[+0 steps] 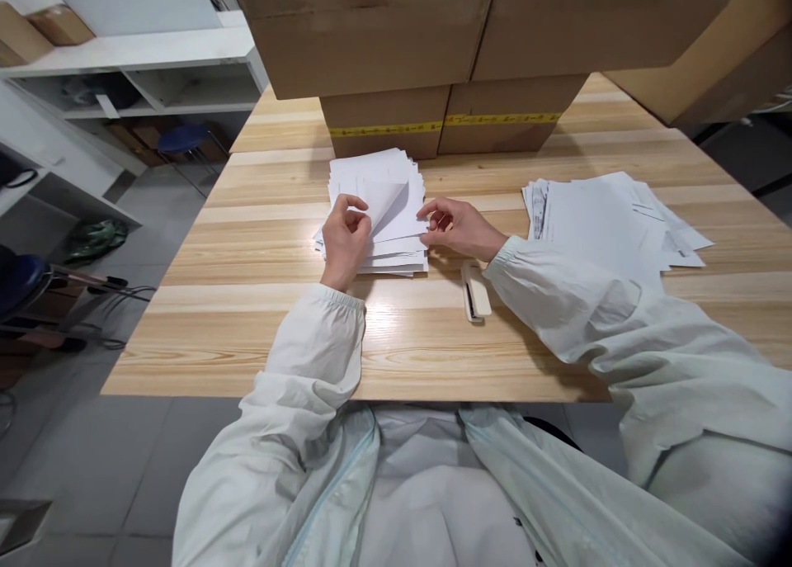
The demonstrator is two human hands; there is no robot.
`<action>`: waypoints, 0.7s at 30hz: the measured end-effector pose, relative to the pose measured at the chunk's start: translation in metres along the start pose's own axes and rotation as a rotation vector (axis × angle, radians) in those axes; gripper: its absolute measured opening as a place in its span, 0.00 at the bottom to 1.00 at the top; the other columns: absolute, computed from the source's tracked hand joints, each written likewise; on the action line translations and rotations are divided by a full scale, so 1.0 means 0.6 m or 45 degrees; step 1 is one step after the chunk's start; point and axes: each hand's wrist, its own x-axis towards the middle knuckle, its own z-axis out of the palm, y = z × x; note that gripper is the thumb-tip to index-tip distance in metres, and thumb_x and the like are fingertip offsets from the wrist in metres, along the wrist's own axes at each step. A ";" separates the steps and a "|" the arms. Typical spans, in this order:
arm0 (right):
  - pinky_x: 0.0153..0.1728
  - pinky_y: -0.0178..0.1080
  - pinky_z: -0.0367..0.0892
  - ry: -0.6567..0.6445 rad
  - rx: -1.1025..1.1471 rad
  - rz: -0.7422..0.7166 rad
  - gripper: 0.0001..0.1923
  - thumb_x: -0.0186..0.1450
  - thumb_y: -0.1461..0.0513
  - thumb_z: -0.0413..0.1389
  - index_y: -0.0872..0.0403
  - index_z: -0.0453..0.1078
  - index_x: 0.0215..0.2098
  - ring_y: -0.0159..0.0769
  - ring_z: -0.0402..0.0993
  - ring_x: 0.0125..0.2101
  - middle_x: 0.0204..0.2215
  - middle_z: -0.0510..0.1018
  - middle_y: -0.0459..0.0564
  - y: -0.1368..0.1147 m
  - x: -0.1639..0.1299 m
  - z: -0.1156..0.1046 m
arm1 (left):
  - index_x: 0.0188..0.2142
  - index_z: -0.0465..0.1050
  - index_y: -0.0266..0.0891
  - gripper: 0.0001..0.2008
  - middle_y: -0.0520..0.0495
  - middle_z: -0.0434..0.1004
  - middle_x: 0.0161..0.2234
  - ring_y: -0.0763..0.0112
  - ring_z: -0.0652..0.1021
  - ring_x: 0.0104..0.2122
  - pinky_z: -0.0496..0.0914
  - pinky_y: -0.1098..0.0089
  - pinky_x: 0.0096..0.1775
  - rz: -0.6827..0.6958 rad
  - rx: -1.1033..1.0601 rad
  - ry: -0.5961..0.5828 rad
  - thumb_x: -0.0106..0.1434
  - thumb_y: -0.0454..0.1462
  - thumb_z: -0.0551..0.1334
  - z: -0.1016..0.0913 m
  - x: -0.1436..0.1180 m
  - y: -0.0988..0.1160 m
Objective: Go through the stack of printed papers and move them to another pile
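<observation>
On the pale, striped wooden table [260, 303] in the head view, there's an uneven stack of white paper sheets [396, 255], so I'll use that as my clock centre. The bare left hand [346, 241] is around 8 o'clock, thumb and forefinger pinching a curled white paper sheet [384, 202] on top. The bare right hand [456, 224] is at 3, thumb and forefinger parted by the stack's edge; can't tell if they're touching paper. My take: keep that left pinch light so it doesn't crease, and steady the edge with the right, 'cause those loose layers look like they'd slide. The cream plastic stapler [476, 293] is at 4, near the right wrist, so mind the sleeve. Loose printed white papers [603, 224] sit farther out at 3.
</observation>
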 end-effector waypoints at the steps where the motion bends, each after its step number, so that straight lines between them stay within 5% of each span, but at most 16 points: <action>1: 0.32 0.36 0.60 0.011 0.015 -0.014 0.17 0.52 0.61 0.67 0.55 0.75 0.40 0.29 0.64 0.26 0.27 0.71 0.42 0.003 0.002 0.001 | 0.33 0.70 0.42 0.09 0.57 0.68 0.21 0.76 0.67 0.21 0.61 0.72 0.28 -0.018 -0.050 -0.010 0.56 0.27 0.57 -0.002 0.003 -0.003; 8: 0.32 0.38 0.58 0.150 -0.085 -0.180 0.09 0.60 0.55 0.62 0.53 0.78 0.30 0.31 0.61 0.28 0.29 0.74 0.46 -0.007 0.022 -0.002 | 0.29 0.79 0.39 0.13 0.52 0.75 0.24 0.74 0.69 0.24 0.63 0.71 0.28 -0.129 -0.034 -0.141 0.55 0.28 0.56 -0.008 0.006 -0.004; 13: 0.32 0.38 0.59 0.137 -0.158 -0.257 0.06 0.61 0.60 0.60 0.53 0.75 0.28 0.31 0.61 0.28 0.29 0.72 0.47 -0.031 0.038 -0.005 | 0.33 0.82 0.39 0.12 0.49 0.81 0.32 0.72 0.75 0.30 0.68 0.70 0.35 0.005 0.084 -0.179 0.58 0.29 0.59 -0.007 -0.005 0.006; 18: 0.35 0.39 0.61 0.086 -0.220 -0.334 0.06 0.62 0.63 0.59 0.53 0.73 0.27 0.33 0.63 0.30 0.28 0.71 0.47 -0.057 0.046 -0.005 | 0.31 0.80 0.39 0.02 0.50 0.78 0.29 0.73 0.73 0.28 0.67 0.70 0.35 0.155 0.220 -0.160 0.58 0.34 0.67 0.001 -0.010 0.000; 21: 0.37 0.40 0.63 0.083 -0.170 -0.318 0.05 0.62 0.62 0.60 0.53 0.74 0.28 0.34 0.66 0.31 0.29 0.74 0.47 -0.061 0.048 -0.001 | 0.27 0.77 0.39 0.04 0.50 0.77 0.28 0.72 0.73 0.28 0.67 0.69 0.36 0.208 0.287 -0.101 0.59 0.32 0.65 0.009 -0.012 -0.006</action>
